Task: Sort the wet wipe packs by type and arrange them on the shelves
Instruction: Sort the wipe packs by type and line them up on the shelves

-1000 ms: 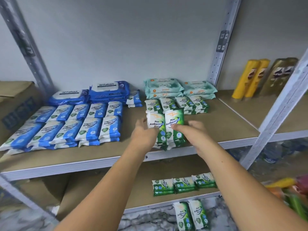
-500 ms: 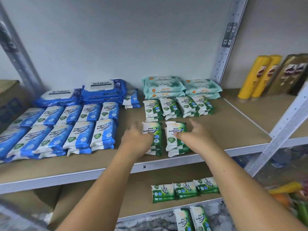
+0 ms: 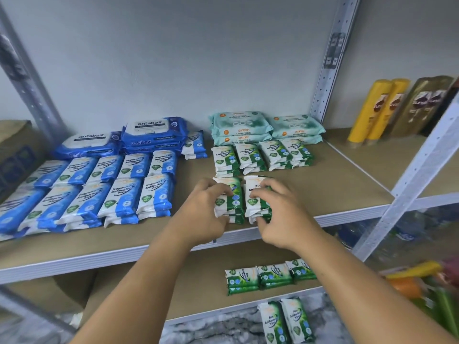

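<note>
Hands on the two front green stacks, middle of the upper shelf point(image 3: 323, 175). Your left hand point(image 3: 203, 214) is curled around the left green stack point(image 3: 229, 198), fingers over its top, thumb at its near edge. Your right hand point(image 3: 280, 214) grips the right green stack point(image 3: 255, 199) the same way. The two stacks sit side by side, touching or nearly so, near the shelf's front lip.

Behind them, a row of four more green stacks point(image 3: 260, 156), then teal packs point(image 3: 267, 127) against the wall, stacked two high. To the left, blue packs point(image 3: 104, 189) in two rows, large antabax packs point(image 3: 124, 140) behind those, and one small blue stack point(image 3: 195, 145) just right of the antabax.

Lower shelf point(image 3: 198, 281): three green packs point(image 3: 268, 275) in a row. Below, on the marbled floor, two more green packs point(image 3: 285, 321) lying side by side.

Right bay holds yellow and gold bottles point(image 3: 397, 108), upright. Cardboard box point(image 3: 15, 150) at far left.
</note>
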Tool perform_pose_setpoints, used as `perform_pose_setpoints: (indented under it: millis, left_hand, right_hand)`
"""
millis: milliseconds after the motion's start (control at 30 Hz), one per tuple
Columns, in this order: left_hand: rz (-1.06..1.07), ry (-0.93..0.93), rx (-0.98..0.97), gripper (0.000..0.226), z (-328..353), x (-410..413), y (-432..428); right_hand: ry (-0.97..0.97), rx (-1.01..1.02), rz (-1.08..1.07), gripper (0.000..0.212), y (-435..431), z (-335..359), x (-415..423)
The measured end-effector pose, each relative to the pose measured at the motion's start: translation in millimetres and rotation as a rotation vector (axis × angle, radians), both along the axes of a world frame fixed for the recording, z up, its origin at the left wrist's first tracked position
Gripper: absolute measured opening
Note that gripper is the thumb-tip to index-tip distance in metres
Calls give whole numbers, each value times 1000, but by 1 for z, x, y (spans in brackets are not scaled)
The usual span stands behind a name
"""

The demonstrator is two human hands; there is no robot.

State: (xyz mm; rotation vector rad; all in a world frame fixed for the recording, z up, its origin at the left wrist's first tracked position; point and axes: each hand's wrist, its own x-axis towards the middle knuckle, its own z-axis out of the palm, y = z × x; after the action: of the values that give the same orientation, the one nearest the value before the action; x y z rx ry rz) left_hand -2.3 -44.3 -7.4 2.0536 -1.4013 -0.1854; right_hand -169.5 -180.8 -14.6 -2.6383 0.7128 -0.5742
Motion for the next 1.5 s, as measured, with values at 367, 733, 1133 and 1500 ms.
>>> perform_pose_setpoints:
  millis: [367,733,1133,1500]
  left_hand:
    - [-41,-4,-112,49,-9,-51,-45]
    - [-197,18,-139,49,-20,-127,-143]
    - [-90,-357,-140,55,-28,-127,-263]
    - [38,-712,-28,48,-18,-104,-321]
  right_hand:
    - [-43,-62,-167,51,-14,-9,-48]
    - [-78,-102,-387,53,-105,-16,-117]
    - [-211,-50,-548,61,-206,-21,-101]
    - [-321,-31,-555,52,-273,-32,-64]
